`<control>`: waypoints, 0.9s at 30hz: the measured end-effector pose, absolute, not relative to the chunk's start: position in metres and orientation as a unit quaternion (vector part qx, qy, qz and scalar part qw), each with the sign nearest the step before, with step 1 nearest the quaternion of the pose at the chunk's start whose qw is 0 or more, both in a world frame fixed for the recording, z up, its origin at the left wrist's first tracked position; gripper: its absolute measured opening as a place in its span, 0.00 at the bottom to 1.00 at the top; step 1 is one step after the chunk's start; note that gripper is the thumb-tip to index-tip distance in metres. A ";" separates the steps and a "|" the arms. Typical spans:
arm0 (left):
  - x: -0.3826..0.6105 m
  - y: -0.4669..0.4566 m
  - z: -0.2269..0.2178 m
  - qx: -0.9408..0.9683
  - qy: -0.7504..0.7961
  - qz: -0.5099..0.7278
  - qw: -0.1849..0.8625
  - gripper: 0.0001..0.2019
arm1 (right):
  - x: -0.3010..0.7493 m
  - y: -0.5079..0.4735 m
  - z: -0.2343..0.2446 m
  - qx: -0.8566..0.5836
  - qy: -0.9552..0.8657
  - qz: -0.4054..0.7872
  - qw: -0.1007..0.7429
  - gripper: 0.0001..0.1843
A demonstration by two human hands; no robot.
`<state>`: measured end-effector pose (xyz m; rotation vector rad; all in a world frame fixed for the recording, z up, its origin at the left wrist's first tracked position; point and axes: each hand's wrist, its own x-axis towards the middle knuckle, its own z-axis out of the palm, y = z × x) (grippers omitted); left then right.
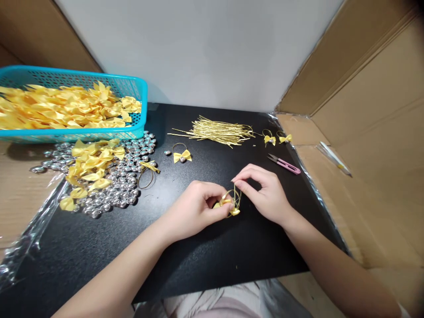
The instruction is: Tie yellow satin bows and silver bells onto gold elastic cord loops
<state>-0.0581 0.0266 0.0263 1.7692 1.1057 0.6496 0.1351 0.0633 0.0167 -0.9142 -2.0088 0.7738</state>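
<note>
My left hand is closed in a pinch on a small yellow ribbon bow just above the black mat. My right hand pinches the thin gold wire tie that loops round that bow. The two hands meet at the bow, near the middle of the mat. A bundle of loose gold wire ties lies further back. A finished bow with a silver bead and gold loop lies to the left of my hands.
A teal basket full of yellow bows stands at the back left. In front of it lie silver beads with loose yellow bows on top. Two more finished bows and pink snips lie at the right. Cardboard walls stand around.
</note>
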 end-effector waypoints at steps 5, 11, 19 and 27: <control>-0.059 0.026 0.027 0.724 0.453 0.306 0.421 0.10 | 0.135 0.064 0.015 -0.398 -0.767 0.330 0.381 0.05; -0.058 0.027 0.023 0.663 0.509 0.404 0.373 0.09 | 0.133 0.062 0.015 -0.393 -0.773 0.351 0.354 0.07; -0.057 0.028 0.021 0.577 0.574 0.424 0.397 0.11 | 0.134 0.059 0.017 -0.378 -0.760 0.303 0.432 0.06; -0.057 0.029 0.017 0.566 0.567 0.430 0.418 0.10 | 0.135 0.056 0.018 -0.293 -0.808 0.267 0.436 0.06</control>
